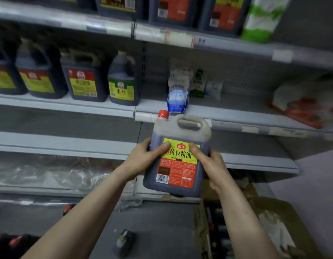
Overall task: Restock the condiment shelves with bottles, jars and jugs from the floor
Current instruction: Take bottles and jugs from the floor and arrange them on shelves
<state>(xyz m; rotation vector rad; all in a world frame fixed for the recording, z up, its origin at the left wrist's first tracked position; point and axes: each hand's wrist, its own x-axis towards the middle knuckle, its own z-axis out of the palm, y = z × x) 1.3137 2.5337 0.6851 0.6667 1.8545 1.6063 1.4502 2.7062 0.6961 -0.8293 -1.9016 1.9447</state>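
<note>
Before shelf (236, 126): left hand (147, 156), right hand (208, 161) grip clamping soy jug (180, 131); blue pouch (177, 100) above.

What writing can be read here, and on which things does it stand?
"海天": red badge on the held jug, on its label.
"黄豆酱油": same label, below the badge.
"米醋": green-labelled jug on the shelf.
Too small or blurred: fine print, barcode digits, shelf price tags, other jugs.

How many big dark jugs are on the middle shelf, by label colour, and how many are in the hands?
Red-and-yellow label jugs on the middle shelf: 3
Green-and-yellow label jug on that shelf: 1
Held jug, gripped by left hand and right hand: 1
Total: 5
</note>
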